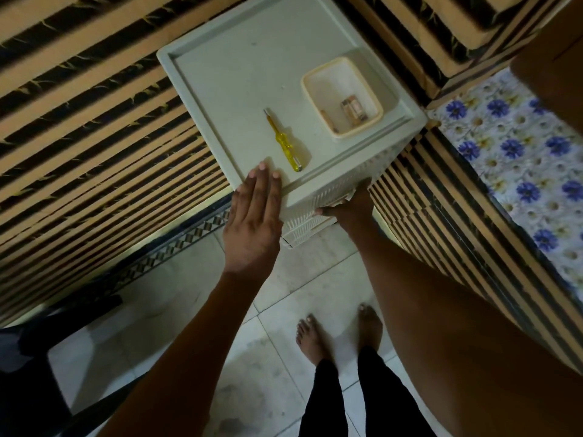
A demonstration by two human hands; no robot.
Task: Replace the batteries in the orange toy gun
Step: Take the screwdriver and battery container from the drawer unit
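We saw no orange toy gun anywhere in view. The batteries lay in a small tub at the far right of the cabinet top, with a yellow screwdriver just left of it. Our left hand lay flat and open on the near edge; our right hand gripped the drawer front below. A hard tug could, we judged, roll the screwdriver off. Striped cushions crowded both sides; only the near floor stayed open.

Left hand flat, fingers extended, right hand curled, gripping
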